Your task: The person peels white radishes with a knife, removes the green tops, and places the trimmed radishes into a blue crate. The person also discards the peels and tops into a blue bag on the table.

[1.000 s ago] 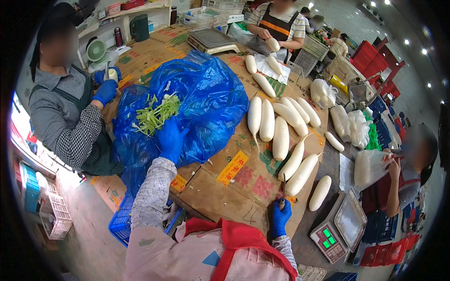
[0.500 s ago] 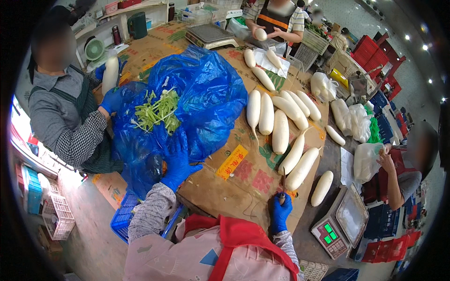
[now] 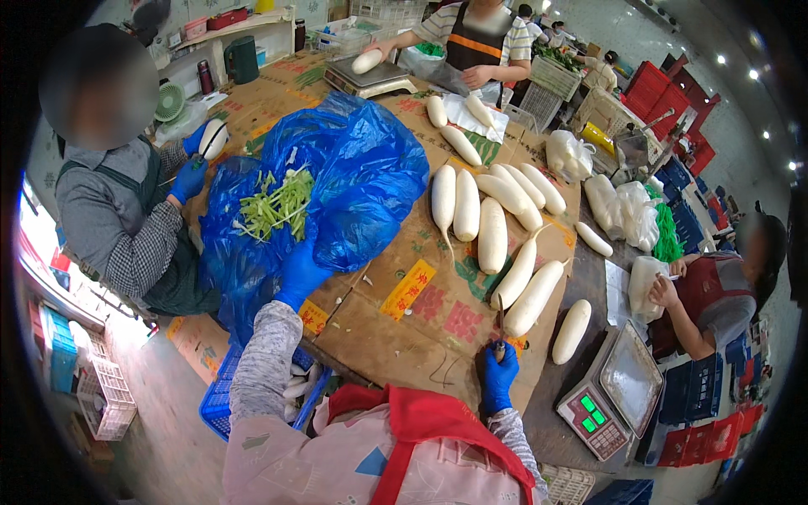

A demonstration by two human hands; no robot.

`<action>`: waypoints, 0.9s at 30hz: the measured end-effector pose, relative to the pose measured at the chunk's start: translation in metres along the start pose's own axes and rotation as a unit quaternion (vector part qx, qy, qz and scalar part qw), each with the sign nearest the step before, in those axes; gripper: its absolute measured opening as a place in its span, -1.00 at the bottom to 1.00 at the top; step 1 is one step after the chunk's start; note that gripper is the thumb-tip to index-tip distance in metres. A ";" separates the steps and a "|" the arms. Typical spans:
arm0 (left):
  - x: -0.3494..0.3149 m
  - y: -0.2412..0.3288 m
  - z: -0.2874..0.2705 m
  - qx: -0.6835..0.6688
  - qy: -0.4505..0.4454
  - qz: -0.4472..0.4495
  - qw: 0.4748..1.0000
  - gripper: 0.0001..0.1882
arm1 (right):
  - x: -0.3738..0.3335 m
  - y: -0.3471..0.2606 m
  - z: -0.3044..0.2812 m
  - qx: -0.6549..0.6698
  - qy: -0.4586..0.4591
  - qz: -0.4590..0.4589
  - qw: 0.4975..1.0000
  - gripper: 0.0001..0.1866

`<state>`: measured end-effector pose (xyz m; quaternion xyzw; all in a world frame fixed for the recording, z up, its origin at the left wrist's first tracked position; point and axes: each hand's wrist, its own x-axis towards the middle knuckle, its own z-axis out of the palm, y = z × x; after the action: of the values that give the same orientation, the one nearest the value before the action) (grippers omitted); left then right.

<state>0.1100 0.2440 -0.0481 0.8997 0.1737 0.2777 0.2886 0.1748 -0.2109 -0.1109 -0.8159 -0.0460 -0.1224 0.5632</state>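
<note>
Gloved in blue, my left hand (image 3: 301, 273) is closed on the near edge of a blue plastic bag (image 3: 366, 202), its fingertips partly hidden in the folds. Cut pale-green leaf stalks (image 3: 278, 206) lie on top of the bag. My right hand (image 3: 500, 379), also in a blue glove, grips a knife (image 3: 501, 324) at the table's near right, blade pointing away from me. Just beyond the blade rests a white radish (image 3: 536, 299). Several more radishes (image 3: 492, 236) lie side by side farther back on the cardboard (image 3: 379, 337).
Below my left arm stands a blue crate (image 3: 220, 396) with radishes inside. A digital scale (image 3: 593, 412) is at the right, near a single radish (image 3: 572, 332). Across the table, a co-worker sets a radish (image 3: 367, 61) on another scale (image 3: 370, 77). Other co-workers stand left and right.
My left hand has gone from spread fingers to closed on the bag, shifting slightly left and away. The bag has lifted off the crate, exposing radishes. The far co-worker's radish has moved onto the scale.
</note>
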 end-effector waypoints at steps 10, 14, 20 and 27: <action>0.004 0.011 -0.029 -0.194 -0.236 -0.119 0.945 -0.37 | -0.002 -0.022 -0.001 -0.028 0.005 0.007 1.000 -0.87; -0.013 -0.007 -0.023 -0.264 -0.344 -0.135 0.891 -0.37 | -0.002 -0.010 -0.002 -0.032 -0.017 -0.001 0.999 -0.87; 0.008 -0.029 -0.033 -0.372 -0.301 -0.259 0.839 -0.46 | -0.003 0.000 -0.002 -0.022 -0.019 0.011 1.000 -0.90; 0.047 -0.014 -0.054 0.131 -0.094 -0.230 0.960 -0.39 | 0.000 0.003 0.000 -0.040 0.003 0.012 0.999 -0.93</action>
<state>0.1124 0.3000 -0.0012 0.8872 0.3835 0.0930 0.2390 0.1753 -0.2121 -0.1134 -0.8377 -0.0298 -0.1201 0.5319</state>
